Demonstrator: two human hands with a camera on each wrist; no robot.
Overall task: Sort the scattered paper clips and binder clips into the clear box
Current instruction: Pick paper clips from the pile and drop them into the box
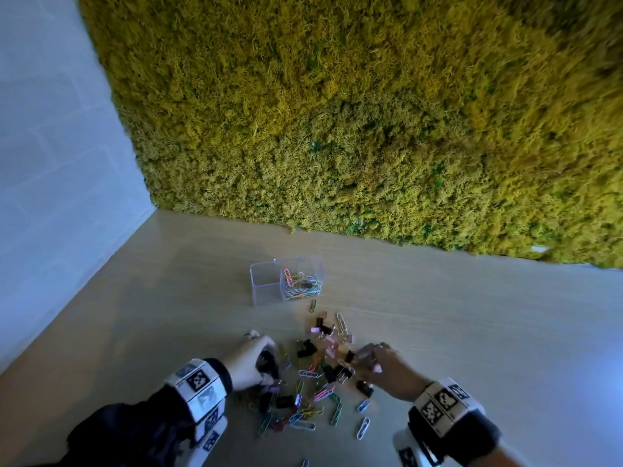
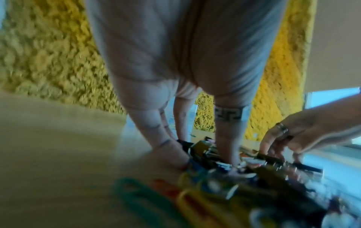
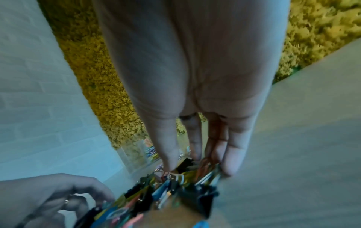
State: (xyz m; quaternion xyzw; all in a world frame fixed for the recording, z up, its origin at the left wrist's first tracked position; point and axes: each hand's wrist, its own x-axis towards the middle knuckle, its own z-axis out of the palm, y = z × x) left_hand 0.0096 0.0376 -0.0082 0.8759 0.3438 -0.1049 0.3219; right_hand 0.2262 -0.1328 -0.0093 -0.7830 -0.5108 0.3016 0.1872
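- The clear plastic box [image 1: 286, 281] with two compartments stands on the pale wooden worktop [image 1: 438, 315], at about 12 o'clock from both hands and well apart from them.
- Its right compartment holds coloured paper clips; its left compartment looks empty.
- The scattered pile of coloured wire paper clips and black and pink binder clips [image 1: 317, 382] lies between the hands, and a trail of it runs up toward the box.
- The left hand [image 1: 251, 362] is at 9 o'clock of the pile, its fingers curled down around a bunch of dark clips.
- The right hand [image 1: 384, 369] is at 3 o'clock of the pile; its fingers [image 3: 171, 151] point down into the clips, but whether they pinch any I cannot tell.
- I judge that the left hand is slightly nearer to the box, so its way forward is the shorter one.
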